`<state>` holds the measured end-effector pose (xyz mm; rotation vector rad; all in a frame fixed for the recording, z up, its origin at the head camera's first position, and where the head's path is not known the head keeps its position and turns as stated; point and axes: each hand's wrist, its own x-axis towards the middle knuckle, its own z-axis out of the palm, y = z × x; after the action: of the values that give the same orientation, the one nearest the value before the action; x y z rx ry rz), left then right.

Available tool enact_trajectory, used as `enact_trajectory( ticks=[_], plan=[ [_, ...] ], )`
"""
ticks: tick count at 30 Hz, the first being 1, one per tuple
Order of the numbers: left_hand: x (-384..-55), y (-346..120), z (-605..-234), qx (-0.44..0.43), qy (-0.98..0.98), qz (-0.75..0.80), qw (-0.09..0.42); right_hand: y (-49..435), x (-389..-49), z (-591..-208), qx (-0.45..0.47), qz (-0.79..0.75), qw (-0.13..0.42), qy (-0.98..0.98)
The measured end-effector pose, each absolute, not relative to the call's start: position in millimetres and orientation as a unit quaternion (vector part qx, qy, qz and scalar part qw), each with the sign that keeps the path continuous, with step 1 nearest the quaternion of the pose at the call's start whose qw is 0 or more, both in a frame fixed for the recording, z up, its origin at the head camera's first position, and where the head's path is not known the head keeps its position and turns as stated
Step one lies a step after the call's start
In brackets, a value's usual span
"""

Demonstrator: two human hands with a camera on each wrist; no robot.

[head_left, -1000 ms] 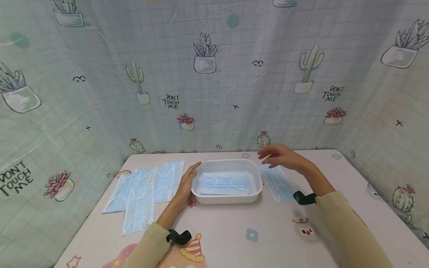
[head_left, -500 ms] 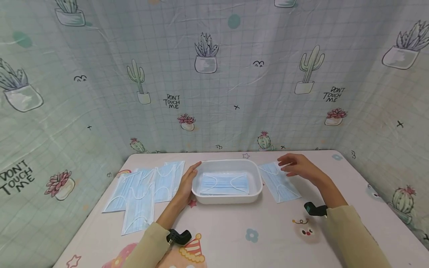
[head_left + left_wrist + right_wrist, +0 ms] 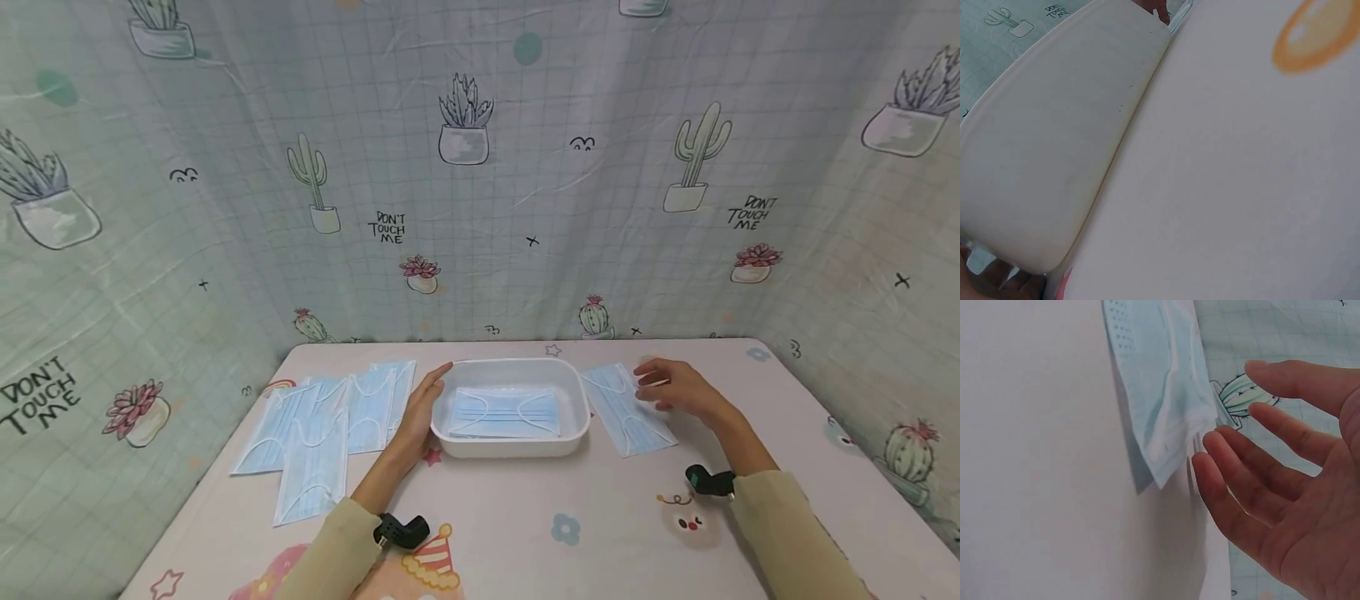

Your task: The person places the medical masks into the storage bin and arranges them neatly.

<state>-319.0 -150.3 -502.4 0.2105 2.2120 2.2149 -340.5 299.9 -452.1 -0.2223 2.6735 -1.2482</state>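
Observation:
My left hand (image 3: 416,414) rests along the left wall of a white plastic tub (image 3: 510,448), its fingertip right at the rim. Inside the tub lies a blue face mask (image 3: 504,414) with white ear loops, flat and lengthwise. In the left wrist view, some fingers (image 3: 1016,284) show beside the tub's lower corner. My right hand (image 3: 678,387) hovers at the right side of another face mask (image 3: 628,412), which lies slanted on the table. The right wrist view shows its fingers (image 3: 1241,475) spread and slightly bent, with nothing between them.
Several more blue face masks (image 3: 322,433) overlap one another on the left of the table. The pale table cover (image 3: 517,533) carries printed cartoons. A cactus-patterned cloth (image 3: 510,192) hangs behind the table and along both sides.
My right hand has moved right and a little nearer, from beside the tub's far right corner to the right side of the slanted mask. The left hand and tub stay put.

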Motion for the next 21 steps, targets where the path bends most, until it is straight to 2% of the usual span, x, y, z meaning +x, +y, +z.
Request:
enact_trajectory(
  ticks=[21],
  plan=[
    [-318.7,-150.5,-500.5,0.067,0.697,0.714,0.008,290.3,-343.2,-463.3,-0.033,-0.369,0.063,0.927]
  ],
)
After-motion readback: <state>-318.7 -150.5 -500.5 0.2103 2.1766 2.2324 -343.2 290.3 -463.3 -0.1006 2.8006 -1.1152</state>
